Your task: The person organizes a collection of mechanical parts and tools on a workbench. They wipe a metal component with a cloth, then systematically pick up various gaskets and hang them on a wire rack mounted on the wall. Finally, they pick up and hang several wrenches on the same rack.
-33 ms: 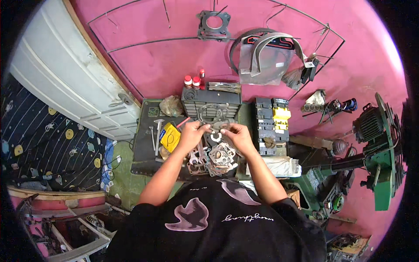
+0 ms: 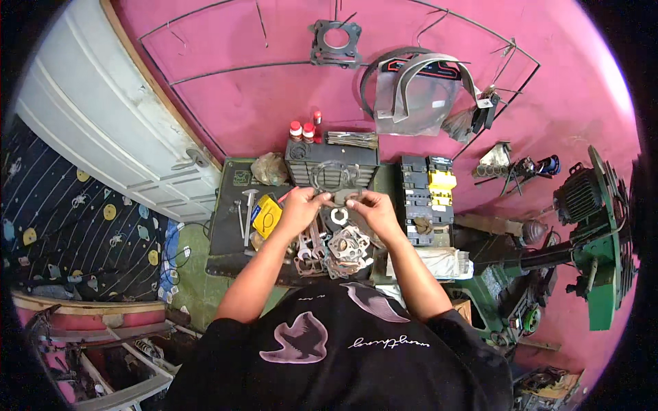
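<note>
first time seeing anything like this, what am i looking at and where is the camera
No robot here: it's a person's left hand and right hand, both bare. The picture comes from a wide fisheye camera worn on that person's head, looking down, so straight edges bend. Both hands together hold a flat grey part, pinched above the table. On the table lie a pile of gaskets, wrenches, a caliper and a yellow packet.
</note>
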`<state>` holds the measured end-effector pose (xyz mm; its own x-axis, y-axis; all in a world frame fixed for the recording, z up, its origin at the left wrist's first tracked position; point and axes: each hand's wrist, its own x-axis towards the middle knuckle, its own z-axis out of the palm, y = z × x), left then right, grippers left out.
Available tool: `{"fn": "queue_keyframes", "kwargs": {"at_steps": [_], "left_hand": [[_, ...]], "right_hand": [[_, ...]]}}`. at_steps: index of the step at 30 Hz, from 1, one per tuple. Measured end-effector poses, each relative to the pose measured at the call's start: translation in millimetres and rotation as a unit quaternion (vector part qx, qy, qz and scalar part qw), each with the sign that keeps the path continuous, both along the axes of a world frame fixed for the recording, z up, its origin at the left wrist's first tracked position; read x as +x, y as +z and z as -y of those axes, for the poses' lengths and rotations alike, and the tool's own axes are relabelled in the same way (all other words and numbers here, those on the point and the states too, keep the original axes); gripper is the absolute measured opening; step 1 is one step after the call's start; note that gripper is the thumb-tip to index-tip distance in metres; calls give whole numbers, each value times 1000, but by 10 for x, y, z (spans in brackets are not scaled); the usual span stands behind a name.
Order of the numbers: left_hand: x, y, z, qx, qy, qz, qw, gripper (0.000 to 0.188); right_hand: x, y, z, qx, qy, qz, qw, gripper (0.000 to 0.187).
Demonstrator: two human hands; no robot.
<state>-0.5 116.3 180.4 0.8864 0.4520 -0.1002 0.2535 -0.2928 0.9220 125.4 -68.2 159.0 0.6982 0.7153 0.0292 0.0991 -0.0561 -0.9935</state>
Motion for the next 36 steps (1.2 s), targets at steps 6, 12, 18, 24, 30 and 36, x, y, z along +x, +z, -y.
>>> {"fn": "queue_keyframes", "kwargs": {"at_steps": [6, 12, 18, 24, 30, 36], "left_hand": [[500, 736, -326, -60, 40, 228, 971, 23], [1095, 1889, -561, 20, 79, 360, 929, 19], [1569, 2023, -907, -16, 119, 340, 933, 17], [1651, 1551, -1051, -6, 158, 278, 947, 18], [1615, 1189, -1163, 1, 154, 292, 944, 20], [860, -38, -472, 381, 39, 176, 907, 24]], "right_hand": [[365, 896, -472, 135, -95, -16, 986, 19], [755, 2015, -975, 230, -187, 112, 948, 50], [1282, 2106, -1446, 163, -230, 225, 933, 63], [1205, 1837, -1545, 31, -285, 252, 924, 67], [1111, 1611, -1479, 36, -256, 283, 924, 58], [555, -53, -744, -87, -102, 397, 908, 35]]}}
